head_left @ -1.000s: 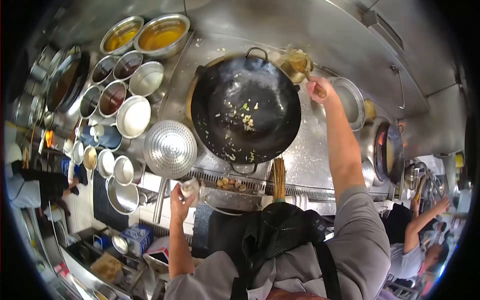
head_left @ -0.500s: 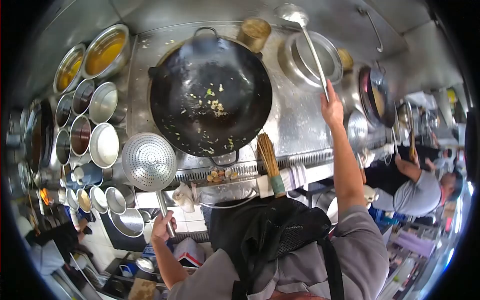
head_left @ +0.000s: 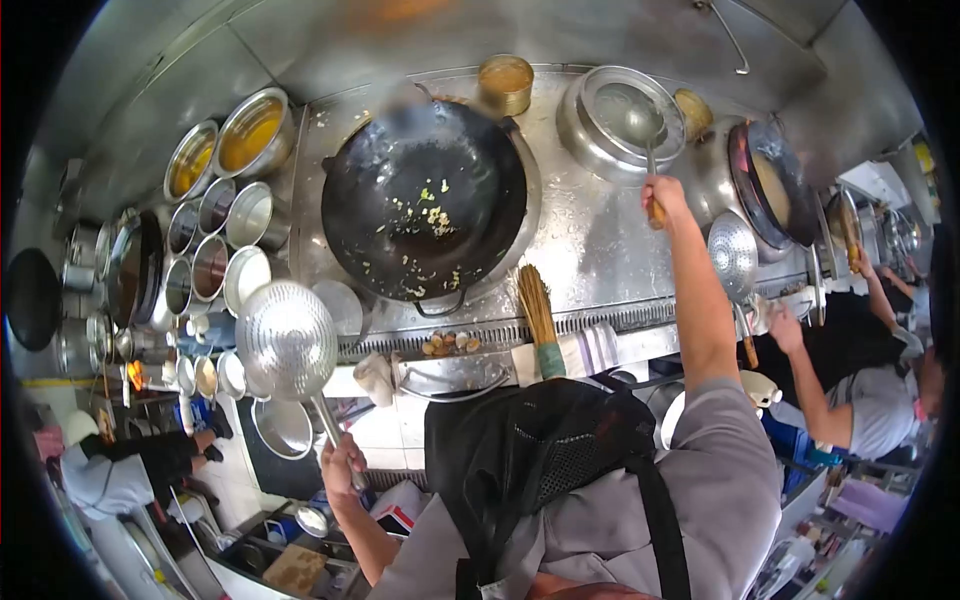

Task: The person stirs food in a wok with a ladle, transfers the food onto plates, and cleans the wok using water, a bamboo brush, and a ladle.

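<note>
My left hand (head_left: 343,465) is closed round the handle of a perforated skimmer (head_left: 287,340), its round head raised left of the wok. My right hand (head_left: 664,197) grips a ladle (head_left: 649,160) by the end of its handle. The ladle's bowl lies within the rim of a round metal pot (head_left: 588,118); how deep it sits I cannot tell. Between the two tools a large black wok (head_left: 425,255) rests on the stove, with chopped pale and green bits scattered inside it.
Metal containers (head_left: 247,280) and bowls of yellow liquid (head_left: 250,140) crowd the left. A bamboo brush (head_left: 535,305) and striped cloth (head_left: 590,350) lie at the front edge. Another skimmer (head_left: 733,255) and wok (head_left: 775,190) stand right, near a co-worker (head_left: 865,400).
The ladle's bowl has come down from beyond the pot to inside its rim. My left hand and the skimmer have shifted slightly, and the whole view has moved a little.
</note>
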Demonstrator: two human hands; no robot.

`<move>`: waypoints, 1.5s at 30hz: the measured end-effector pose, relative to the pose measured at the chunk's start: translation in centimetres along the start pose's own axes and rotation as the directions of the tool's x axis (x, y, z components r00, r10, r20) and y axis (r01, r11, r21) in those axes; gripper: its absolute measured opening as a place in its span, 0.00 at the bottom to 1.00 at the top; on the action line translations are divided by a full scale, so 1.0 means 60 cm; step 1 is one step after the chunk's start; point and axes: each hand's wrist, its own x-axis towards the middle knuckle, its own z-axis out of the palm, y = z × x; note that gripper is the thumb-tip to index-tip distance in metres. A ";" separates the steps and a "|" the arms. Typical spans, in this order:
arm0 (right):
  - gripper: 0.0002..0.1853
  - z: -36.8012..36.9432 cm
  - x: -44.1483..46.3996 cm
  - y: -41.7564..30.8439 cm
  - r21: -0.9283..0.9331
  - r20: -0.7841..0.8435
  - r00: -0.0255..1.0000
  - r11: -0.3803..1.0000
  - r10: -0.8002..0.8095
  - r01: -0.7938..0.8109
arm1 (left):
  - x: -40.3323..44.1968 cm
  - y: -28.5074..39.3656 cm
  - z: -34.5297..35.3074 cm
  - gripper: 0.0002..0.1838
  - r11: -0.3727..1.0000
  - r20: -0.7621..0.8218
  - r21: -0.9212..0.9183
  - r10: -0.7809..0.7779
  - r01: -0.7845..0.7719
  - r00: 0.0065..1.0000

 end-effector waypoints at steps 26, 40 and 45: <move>0.37 0.177 -0.392 -0.148 0.018 0.553 0.824 0.991 -0.119 0.131 | 0.291 0.143 0.492 0.08 0.950 0.401 0.311 -0.123 -0.008 0.908; 0.35 0.196 -0.402 -0.032 -0.127 0.689 0.695 0.910 -0.205 0.394 | 0.245 0.190 0.407 0.24 0.326 0.052 0.879 0.660 -0.348 0.750; 0.33 0.229 -0.420 -0.071 0.113 0.653 0.728 0.977 -0.210 0.180 | 0.224 0.153 0.375 0.23 0.410 0.058 0.834 0.599 -0.368 0.799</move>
